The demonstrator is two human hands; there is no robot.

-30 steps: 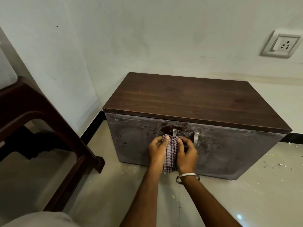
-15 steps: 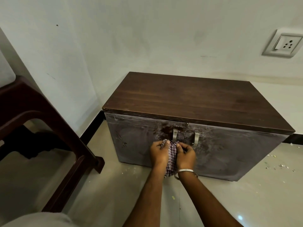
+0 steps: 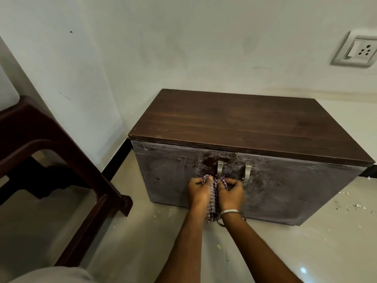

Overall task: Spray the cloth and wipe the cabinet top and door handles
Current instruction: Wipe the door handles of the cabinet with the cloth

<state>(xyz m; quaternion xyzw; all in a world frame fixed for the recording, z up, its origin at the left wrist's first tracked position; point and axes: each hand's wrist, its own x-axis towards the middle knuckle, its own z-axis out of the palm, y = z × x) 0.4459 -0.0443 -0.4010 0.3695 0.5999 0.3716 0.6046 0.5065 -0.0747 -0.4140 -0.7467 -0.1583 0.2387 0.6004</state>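
1. Cloth point(image 3: 213, 196) first: it is checked, and we hold it bunched up between our two hands, low on the front of the cabinet point(image 3: 285, 190)
2. Our left hand point(image 3: 197, 190) has its fingers curled round the left side of the cloth
3. Our right hand point(image 3: 230, 192) has its fingers curled round the right side, and a loose end of cloth hangs down between our wrists
4. Just above our hands is the left handle point(image 3: 220, 168), and the top of the cloth meets its bottom end
5. Up and to the right of our right hand is the right handle point(image 3: 247, 172), and the cloth does not touch it
6. Far above our hands is the cabinet top point(image 3: 244, 127), brown and bare
7. We think we are rubbing the left handle now, with the right handle still to do
8. The cloth could slip off the bottom of the handle, because only its tip is on the metal
9. The door could swing open if we tug the handle toward us
10. The hanging end could drag on the floor point(image 3: 142, 242) and pick up crumbs, because it hangs low
11. We cannot tell if the cloth is wet
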